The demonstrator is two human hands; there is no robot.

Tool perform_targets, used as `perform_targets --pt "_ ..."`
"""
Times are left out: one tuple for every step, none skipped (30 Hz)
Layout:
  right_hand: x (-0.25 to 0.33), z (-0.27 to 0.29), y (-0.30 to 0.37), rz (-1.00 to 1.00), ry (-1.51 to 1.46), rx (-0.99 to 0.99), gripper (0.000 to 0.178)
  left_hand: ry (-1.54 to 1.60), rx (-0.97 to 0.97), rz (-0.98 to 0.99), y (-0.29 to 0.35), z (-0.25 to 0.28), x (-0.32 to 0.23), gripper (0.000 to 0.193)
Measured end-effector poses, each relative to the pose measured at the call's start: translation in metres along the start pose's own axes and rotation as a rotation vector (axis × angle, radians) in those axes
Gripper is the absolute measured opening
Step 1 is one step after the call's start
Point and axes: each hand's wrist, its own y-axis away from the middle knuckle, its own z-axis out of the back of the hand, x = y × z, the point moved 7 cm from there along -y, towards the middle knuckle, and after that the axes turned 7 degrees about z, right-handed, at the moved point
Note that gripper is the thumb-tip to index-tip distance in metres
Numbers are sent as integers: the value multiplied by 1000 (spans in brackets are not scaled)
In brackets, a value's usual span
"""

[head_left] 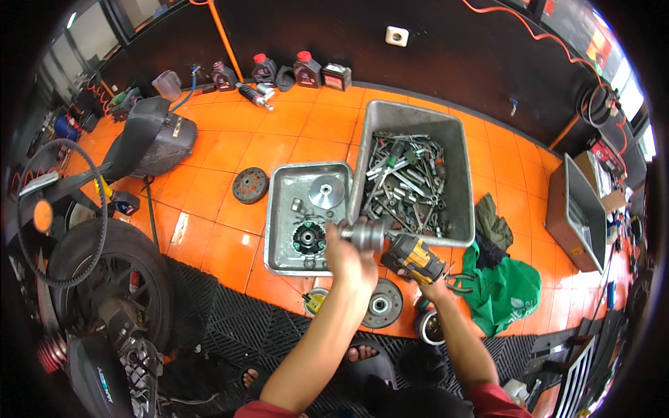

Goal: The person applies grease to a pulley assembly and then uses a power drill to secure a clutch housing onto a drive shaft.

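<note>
My left hand (350, 263) is wrapped round a shiny cylindrical metal part (368, 237), holding it over the right edge of a shallow metal tray (281, 195). A yellow-and-black cordless impact wrench (416, 259) is in my right hand (433, 287), its nose pointing toward the metal part. Whether the two touch is hard to make out. In the tray lie a silver pulley disc (327, 191), a black clutch assembly (309, 239) and several small parts. Below my hands, a round metal plate (382, 305) rests near my foot.
A deep grey bin (456, 174) full of tools stands behind my hands. Right of it lie a green bag (507, 292) and dark cloth (495, 223). A round drum (250, 185) sits left of the tray. At left are a wheel (157, 279) and belt (103, 209); bottles (306, 70) line the wall.
</note>
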Motion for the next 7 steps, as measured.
perform_targets --pt "0 -17 -2 -239 -206 -29 46 -84 -1 -48 -27 -2 -7 38" --pt "18 -27 -10 -330 -307 -68 51 -153 84 -26 -42 -13 -17 40" --pt "8 -14 4 -301 -227 -148 55 -199 185 35 -51 -27 -10 44" --pt "0 -3 17 -261 -157 -228 59 -293 218 41 -39 -43 -11 50" --pt "25 -2 33 -370 -31 -298 66 -396 202 22 -27 -39 -25 55" --pt "43 -4 50 -399 -76 -312 66 -464 230 2 -31 -26 -39 69" --pt "44 -7 40 -373 -66 -269 66 -537 421 43 -12 -33 -31 71"
